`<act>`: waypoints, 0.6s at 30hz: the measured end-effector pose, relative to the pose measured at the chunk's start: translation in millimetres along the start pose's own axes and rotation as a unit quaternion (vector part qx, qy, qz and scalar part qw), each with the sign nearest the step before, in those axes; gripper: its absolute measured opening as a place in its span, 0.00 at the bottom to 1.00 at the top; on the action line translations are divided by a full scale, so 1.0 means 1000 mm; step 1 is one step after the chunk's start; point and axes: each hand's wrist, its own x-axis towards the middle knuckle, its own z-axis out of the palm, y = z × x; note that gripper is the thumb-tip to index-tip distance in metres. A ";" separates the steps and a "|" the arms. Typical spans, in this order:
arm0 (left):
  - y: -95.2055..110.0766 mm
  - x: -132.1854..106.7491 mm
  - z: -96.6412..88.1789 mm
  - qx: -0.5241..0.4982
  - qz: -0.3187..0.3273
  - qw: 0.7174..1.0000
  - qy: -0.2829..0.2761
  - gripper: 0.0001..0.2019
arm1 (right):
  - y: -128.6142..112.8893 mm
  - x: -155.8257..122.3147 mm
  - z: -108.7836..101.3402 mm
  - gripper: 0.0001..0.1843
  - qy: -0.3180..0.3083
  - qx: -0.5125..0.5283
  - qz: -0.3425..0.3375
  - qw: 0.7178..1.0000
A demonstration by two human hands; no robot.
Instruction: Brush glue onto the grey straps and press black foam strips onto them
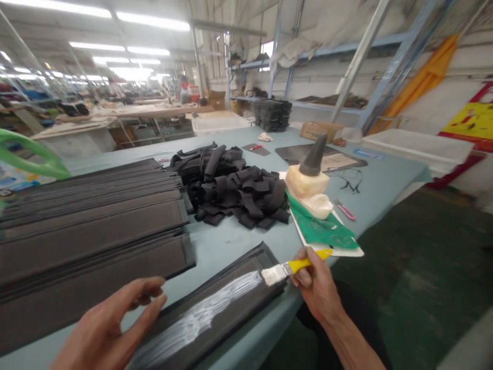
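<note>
My right hand (314,280) grips a yellow-handled brush (292,267); its white bristles rest on the far end of a dark fabric strip (231,288) lying along the table's near edge. White glue streaks run down that strip's middle. My left hand (111,324) hovers at the strip's near end with its fingers spread and loosely curved, holding nothing. A cream glue bottle (310,185) with a dark cone nozzle stands on a green mat (327,231) just beyond the brush.
A wide stack of long dark strips (88,231) fills the left of the blue table (234,236). A heap of small black pieces (239,187) lies mid-table. A pink cutter (346,210) lies by the mat. Shelving, bins and other worktables stand behind. The floor drops off to the right.
</note>
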 end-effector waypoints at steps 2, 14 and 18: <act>0.034 0.027 0.007 -0.012 0.018 0.998 -0.062 0.20 | 0.002 -0.001 -0.004 0.28 -0.007 0.025 0.010 1.000; 0.169 0.165 0.121 -0.017 0.141 0.979 -0.148 0.17 | 0.000 0.001 -0.014 0.26 -0.096 0.141 0.054 0.984; 0.197 0.199 0.157 0.046 0.135 0.984 -0.104 0.17 | -0.004 0.001 -0.018 0.25 -0.124 0.188 0.077 0.971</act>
